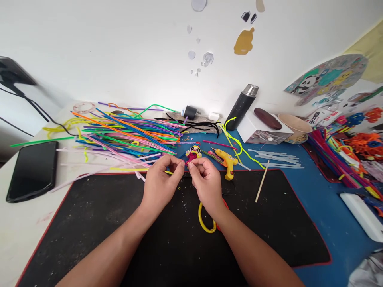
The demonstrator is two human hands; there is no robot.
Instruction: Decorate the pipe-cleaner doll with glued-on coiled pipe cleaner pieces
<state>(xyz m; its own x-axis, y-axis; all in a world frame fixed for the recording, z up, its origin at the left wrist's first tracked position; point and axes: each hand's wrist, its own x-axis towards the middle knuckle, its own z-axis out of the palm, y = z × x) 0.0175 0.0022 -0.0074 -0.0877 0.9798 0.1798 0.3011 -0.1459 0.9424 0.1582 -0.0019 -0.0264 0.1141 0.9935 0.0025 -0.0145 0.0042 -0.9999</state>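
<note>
My left hand (163,181) and my right hand (207,181) are held close together above the front of the black mat (104,223). On each, thumb and forefinger are pressed together in a pinch. Whatever lies between the fingertips is too small to make out. Just beyond the fingertips is a small figure (194,150) in magenta, yellow and red, its lower part partly hidden by my fingers. A yellow glue gun (226,160) lies right of it. Under my right wrist, scissors with yellow and red handles (206,227) show in part.
Many colourful pipe cleaners (128,129) are heaped at back left, beside a phone (32,171). A black thermos (243,105), a white box (260,127) and a bowl (295,123) stand at back right. Clear glue sticks (278,156) and a wooden stick (262,181) lie nearer.
</note>
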